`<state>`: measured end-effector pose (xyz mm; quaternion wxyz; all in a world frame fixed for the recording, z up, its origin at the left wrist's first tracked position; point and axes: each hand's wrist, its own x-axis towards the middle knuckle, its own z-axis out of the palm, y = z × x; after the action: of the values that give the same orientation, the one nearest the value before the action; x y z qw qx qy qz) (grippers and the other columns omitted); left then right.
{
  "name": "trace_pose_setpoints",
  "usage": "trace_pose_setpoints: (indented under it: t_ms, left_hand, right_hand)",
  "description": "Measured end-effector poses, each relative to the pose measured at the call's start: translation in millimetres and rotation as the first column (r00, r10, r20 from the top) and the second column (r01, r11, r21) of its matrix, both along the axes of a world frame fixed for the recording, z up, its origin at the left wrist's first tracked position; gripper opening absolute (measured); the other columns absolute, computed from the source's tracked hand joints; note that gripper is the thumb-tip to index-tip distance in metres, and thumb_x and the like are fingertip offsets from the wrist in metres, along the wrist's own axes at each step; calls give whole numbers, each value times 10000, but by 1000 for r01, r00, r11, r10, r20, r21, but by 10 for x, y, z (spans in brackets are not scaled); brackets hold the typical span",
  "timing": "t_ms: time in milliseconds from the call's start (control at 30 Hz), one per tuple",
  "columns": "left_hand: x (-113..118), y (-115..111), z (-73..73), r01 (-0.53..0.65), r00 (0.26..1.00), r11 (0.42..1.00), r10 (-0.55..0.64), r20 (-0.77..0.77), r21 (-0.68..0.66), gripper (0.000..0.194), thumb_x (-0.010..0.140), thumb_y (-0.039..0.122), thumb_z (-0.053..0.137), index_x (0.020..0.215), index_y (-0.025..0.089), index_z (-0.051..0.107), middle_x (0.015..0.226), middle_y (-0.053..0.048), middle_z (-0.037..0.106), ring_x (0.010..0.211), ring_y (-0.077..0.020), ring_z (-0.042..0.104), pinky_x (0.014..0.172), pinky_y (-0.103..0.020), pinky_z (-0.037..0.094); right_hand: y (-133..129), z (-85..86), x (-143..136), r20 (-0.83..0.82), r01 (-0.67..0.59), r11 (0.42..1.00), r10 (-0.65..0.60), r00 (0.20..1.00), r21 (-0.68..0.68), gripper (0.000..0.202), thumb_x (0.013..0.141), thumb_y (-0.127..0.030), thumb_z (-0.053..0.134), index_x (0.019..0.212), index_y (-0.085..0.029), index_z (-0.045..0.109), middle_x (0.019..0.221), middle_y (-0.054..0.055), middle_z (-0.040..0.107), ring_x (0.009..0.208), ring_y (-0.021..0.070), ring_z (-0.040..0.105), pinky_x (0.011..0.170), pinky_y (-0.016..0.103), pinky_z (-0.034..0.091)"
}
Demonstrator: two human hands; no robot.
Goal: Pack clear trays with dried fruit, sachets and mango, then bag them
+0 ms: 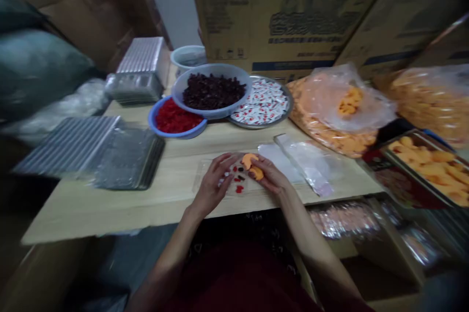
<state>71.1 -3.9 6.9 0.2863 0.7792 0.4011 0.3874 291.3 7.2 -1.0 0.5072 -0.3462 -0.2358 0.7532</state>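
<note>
My left hand [214, 182] is curled at the left side of a clear plastic tray [247, 186] near the table's front edge, its fingers gripping the tray. Small red pieces [239, 189] and dark pieces [241, 177] sit in the tray's hollows. Some small white bits [226, 174] show by my left fingertips. Over the tray's right side, my right hand [270, 175] is closed on orange curved pieces [250, 160], held between thumb and fingers. What the orange pieces are made of cannot be told.
Behind stand a bowl of dark pieces [214, 110], a blue bowl of red pieces [178, 133] and a metal tray of small white-and-red packets [261, 101]. Clear tray stacks [124, 160] lie left. Bagged orange pieces [330, 131], a plastic bag [308, 163] and an orange-filled box [432, 155] are right.
</note>
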Motion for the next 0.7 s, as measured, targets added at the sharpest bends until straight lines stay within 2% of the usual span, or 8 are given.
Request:
trace_pose_setpoints:
  t_ms: [100, 200, 267, 333, 467, 567, 633, 700]
  left_hand:
    - [-185, -32, -38, 68, 998, 997, -69, 1, -43, 277, 1018, 264, 521, 1249, 237, 672, 1374, -121, 624, 1264, -222, 599, 1054, -398, 513]
    - [-431, -72, -162, -87, 994, 988, 95, 55, -131, 229, 1006, 321, 553, 1138, 206, 700, 1181, -107, 715, 1113, -216, 666, 971, -369, 538]
    - [-557, -44, -259, -274, 951, 936, 298, 82, -222, 258, 990, 376, 578, 1132, 195, 694, 1063, -81, 741, 944, -192, 690, 845, -314, 550]
    - [-629, 34, -346, -387, 901, 871, 427, 74, -302, 295, 970, 409, 600, 1149, 190, 685, 959, -52, 746, 809, -170, 678, 749, -281, 534]
    - [-630, 227, -449, -410, 901, 841, 434, -12, -354, 347, 929, 354, 649, 1234, 189, 630, 880, -37, 745, 804, -182, 696, 766, -292, 523]
    - [-575, 297, -470, -432, 895, 820, 441, -66, -374, 299, 933, 318, 638, 1199, 185, 611, 848, -36, 735, 794, -191, 703, 752, -299, 522]
    - [-542, 299, -467, -461, 887, 824, 443, -132, -328, 197, 953, 317, 607, 1097, 186, 636, 861, -46, 721, 788, -193, 694, 747, -306, 519]
    - [-515, 273, -444, -510, 854, 837, 464, -235, -199, 160, 966, 322, 583, 1007, 187, 658, 967, -77, 700, 838, -203, 682, 758, -317, 513]
  right_hand:
    - [-130, -265, -581, -53, -112, 992, 109, 993, -60, 307, 749, -343, 886, 976, -201, 736, 845, 2, 750, 630, 92, 632, 534, 175, 492]
    - [-160, -356, -777, -57, -174, 980, 169, 984, -97, 318, 774, -386, 865, 1012, -210, 748, 897, 23, 774, 674, 116, 663, 560, 203, 501]
    - [-146, -341, -767, -33, -156, 980, 153, 988, -120, 338, 789, -402, 851, 1055, -220, 749, 919, 39, 788, 734, 142, 695, 618, 232, 536]
    - [-131, -303, -709, -3, -112, 985, 112, 994, -134, 340, 797, -396, 843, 1079, -231, 746, 943, 44, 795, 783, 159, 715, 661, 252, 559]
    - [-138, -264, -606, -11, -64, 987, 63, 998, -145, 330, 793, -356, 836, 1086, -235, 745, 1031, 52, 795, 845, 163, 731, 701, 254, 580]
    - [-165, -295, -593, -44, -54, 986, 48, 998, -156, 334, 766, -264, 827, 1087, -236, 740, 1085, 50, 788, 964, 177, 735, 830, 281, 589]
    - [-180, -329, -607, -67, -53, 988, 44, 997, -146, 364, 738, -199, 805, 1092, -242, 736, 1112, 45, 780, 1028, 192, 728, 934, 324, 573]
    - [-188, -362, -627, -89, -49, 991, 39, 995, -124, 397, 718, -169, 784, 1104, -243, 733, 1134, 49, 772, 1090, 210, 712, 1029, 369, 537]
